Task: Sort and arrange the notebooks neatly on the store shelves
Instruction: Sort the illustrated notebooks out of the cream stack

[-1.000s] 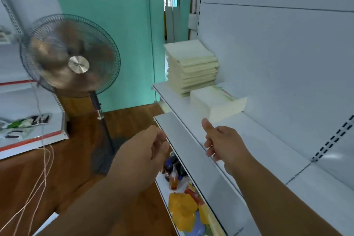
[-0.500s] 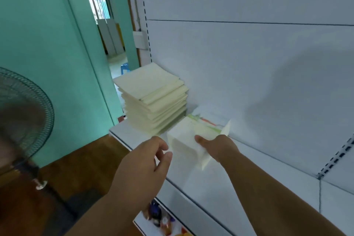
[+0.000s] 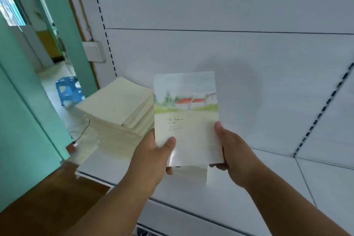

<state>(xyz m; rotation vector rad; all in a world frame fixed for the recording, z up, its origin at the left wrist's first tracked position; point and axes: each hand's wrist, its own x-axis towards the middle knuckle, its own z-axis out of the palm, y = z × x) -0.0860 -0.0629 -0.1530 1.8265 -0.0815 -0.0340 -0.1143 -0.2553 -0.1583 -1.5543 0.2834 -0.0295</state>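
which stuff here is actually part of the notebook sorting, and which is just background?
Part of the job:
- held notebooks, gripped by left hand and right hand
- cream stack
- white shelf

Background:
- blue stool
- wall switch
- window

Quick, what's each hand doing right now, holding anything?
Left hand: grips the lower left edge of the notebooks, thumb on the cover.
Right hand: grips their lower right edge.
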